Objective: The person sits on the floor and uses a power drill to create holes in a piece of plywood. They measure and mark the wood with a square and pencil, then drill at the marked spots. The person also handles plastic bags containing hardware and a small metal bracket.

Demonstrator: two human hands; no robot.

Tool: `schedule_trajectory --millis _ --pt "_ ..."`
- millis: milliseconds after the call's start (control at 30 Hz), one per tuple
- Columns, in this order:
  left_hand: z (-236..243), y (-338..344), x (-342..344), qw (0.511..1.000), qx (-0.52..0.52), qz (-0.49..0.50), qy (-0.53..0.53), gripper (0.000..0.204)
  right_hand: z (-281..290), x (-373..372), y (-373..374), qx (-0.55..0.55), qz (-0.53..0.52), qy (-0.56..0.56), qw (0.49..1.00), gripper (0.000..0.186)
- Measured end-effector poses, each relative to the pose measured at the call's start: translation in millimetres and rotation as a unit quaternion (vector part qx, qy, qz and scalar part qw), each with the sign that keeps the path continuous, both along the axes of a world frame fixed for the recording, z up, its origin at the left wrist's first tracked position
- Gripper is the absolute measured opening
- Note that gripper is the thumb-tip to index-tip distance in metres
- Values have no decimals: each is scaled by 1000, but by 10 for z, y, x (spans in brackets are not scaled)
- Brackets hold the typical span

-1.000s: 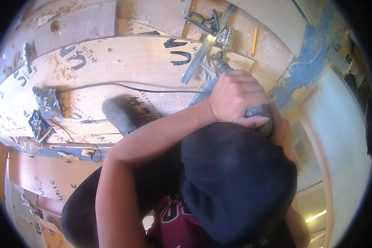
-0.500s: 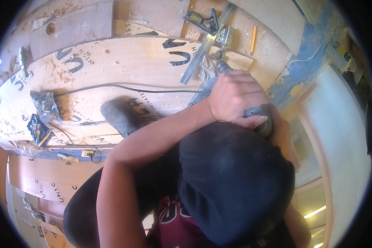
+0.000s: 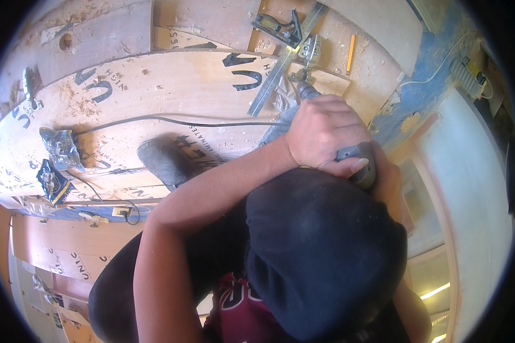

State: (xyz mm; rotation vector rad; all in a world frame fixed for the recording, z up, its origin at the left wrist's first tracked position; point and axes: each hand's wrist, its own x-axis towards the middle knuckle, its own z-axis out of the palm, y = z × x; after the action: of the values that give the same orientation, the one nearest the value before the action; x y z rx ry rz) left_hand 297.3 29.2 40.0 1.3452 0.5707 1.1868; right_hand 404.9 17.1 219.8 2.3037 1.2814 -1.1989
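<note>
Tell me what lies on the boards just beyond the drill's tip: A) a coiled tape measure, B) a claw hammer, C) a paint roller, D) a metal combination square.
D: a metal combination square with a long straight blade lies slanted across the plywood boards just past the drill, which the left hand grips from above; an orange pencil lies nearby.
</note>
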Motion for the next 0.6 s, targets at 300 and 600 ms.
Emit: schedule_trajectory --millis 300,600 --pt "-18 14 4 1000 -1 19 -11 44 -28 -17 63 10 12 -13 1000 27" --pt "165 147 -30 998 66 -12 -10 64 62 -79 -101 76 76 -64 992 35"
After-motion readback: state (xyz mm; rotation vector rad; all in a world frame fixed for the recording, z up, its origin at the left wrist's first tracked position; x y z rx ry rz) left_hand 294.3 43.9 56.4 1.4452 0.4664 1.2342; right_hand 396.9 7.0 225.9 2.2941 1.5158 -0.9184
